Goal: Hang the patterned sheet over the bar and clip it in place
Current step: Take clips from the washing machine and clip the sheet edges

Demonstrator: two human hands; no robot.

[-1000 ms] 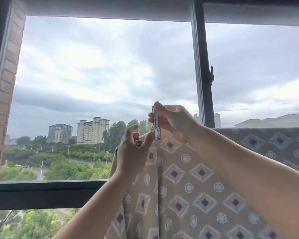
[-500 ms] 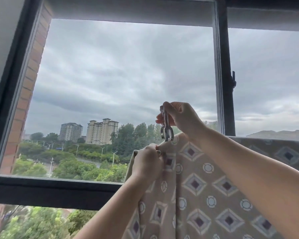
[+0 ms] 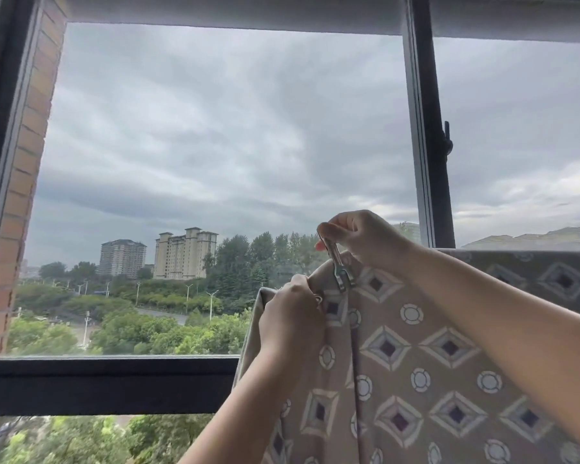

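A beige patterned sheet [image 3: 416, 360] with diamonds and circles hangs in front of the window, draped over a bar that the cloth hides. My left hand [image 3: 290, 316] grips the sheet's top left corner in a fist. My right hand [image 3: 359, 239] pinches the top of a metal clip [image 3: 340, 272], whose jaws straddle the sheet's top fold just right of my left hand. Whether the jaws are closed on the cloth is unclear.
A dark window frame runs along the bottom [image 3: 108, 383] and a vertical mullion [image 3: 426, 145] with a handle [image 3: 446, 144] stands right of centre. A brick wall edge [image 3: 21, 182] is at the left. Buildings and trees lie outside.
My right hand has lowered the clip from above the sheet onto its top fold. My left hand slid down and closed on the corner. The camera view shifted left.
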